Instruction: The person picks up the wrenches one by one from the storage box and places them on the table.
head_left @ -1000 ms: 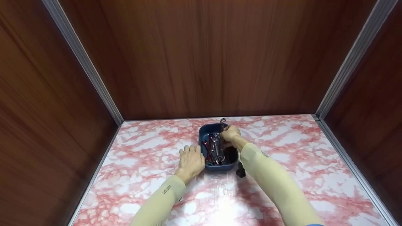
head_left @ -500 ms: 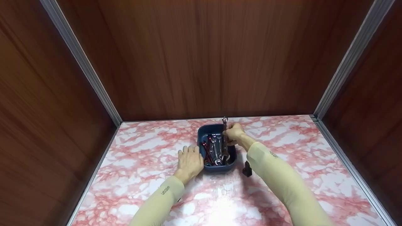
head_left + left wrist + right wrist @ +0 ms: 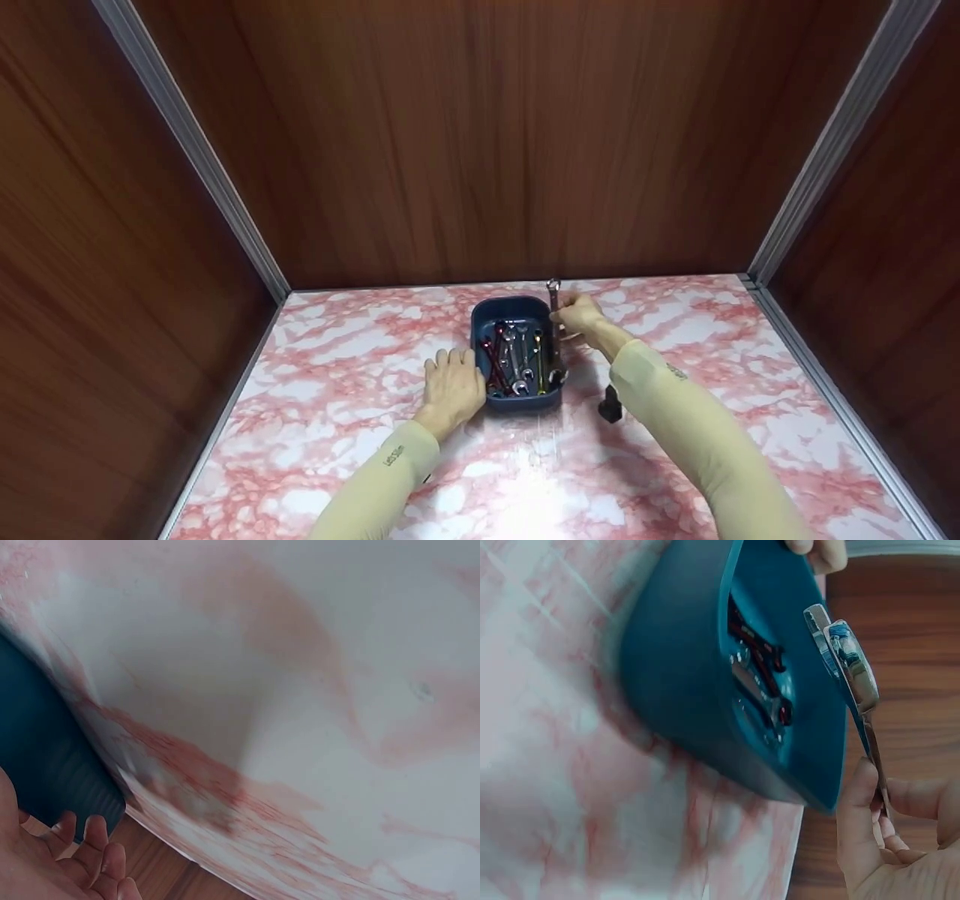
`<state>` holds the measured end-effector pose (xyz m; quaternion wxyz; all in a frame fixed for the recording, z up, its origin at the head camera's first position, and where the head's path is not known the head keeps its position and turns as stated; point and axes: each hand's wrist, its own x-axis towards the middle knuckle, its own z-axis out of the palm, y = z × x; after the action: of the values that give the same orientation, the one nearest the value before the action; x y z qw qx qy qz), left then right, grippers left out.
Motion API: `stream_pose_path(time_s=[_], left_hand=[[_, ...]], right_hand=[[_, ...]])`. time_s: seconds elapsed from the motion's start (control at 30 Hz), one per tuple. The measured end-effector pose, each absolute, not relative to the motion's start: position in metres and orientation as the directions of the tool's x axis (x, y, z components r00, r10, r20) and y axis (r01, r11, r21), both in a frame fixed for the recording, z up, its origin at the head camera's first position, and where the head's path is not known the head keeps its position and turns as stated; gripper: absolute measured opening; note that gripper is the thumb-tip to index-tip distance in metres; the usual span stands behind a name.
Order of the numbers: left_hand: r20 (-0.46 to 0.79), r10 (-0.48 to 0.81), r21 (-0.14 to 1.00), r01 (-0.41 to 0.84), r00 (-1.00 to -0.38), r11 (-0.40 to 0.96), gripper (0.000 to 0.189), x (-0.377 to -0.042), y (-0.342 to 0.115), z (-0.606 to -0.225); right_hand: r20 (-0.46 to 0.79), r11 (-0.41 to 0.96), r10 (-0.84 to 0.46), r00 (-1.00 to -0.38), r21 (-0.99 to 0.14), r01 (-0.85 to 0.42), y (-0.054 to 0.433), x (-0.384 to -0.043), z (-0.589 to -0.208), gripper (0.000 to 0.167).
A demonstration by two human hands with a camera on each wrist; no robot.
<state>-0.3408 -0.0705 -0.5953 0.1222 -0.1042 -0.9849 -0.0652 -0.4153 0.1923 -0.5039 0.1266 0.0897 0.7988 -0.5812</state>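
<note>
A dark blue plastic bin [image 3: 523, 403] stands on the table with several wrenches [image 3: 514, 360] inside, some silver, some red and one yellowish. My left hand [image 3: 454, 386] holds the bin's left rim. In the right wrist view a digit of it overlaps the inner wall; in the left wrist view its fingers [image 3: 94, 832] lie loosely bent outside the bin [image 3: 45, 735]. My right hand [image 3: 583, 315] pinches a silver wrench [image 3: 554, 300] by its shaft, between thumb and fingers. This wrench [image 3: 862, 690] is at the bin's right rim, one end pointing at the back wall.
The table [image 3: 337, 420] has a red-and-white marbled top. Brown wood-grain panels [image 3: 510, 150] close in the back and both sides, with metal strips along the corners. A small black object [image 3: 610, 405] shows below the right forearm.
My right hand has moved right with its wrench, from over the middle of the bin to the right rim. The yellowish wrench now shows inside. My left hand keeps its place.
</note>
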Motion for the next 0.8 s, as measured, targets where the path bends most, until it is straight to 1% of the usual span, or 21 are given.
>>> stream_pose_path(time_s=[0.23, 0.5, 0.8], left_hand=[[0.237, 0.182, 0.12, 0.215, -0.954, 0.969, 0.034, -0.341, -0.07, -0.597], [0.275, 0.19, 0.127, 0.231, -0.943, 0.965, 0.031, -0.341, -0.071, -0.599], [0.295, 0.194, 0.131, 0.241, -0.935, 0.962, 0.031, -0.34, -0.07, -0.598]], right_hand=[[-0.317, 0.302, 0.003, -0.948, -0.904, 0.303, 0.211, -0.416, -0.506, 0.01], [-0.324, 0.31, 0.032, -0.946, -0.896, 0.318, 0.229, -0.415, -0.512, 0.017], [-0.295, 0.385, 0.064, -0.953, -0.874, 0.296, 0.244, -0.411, -0.524, 0.022]])
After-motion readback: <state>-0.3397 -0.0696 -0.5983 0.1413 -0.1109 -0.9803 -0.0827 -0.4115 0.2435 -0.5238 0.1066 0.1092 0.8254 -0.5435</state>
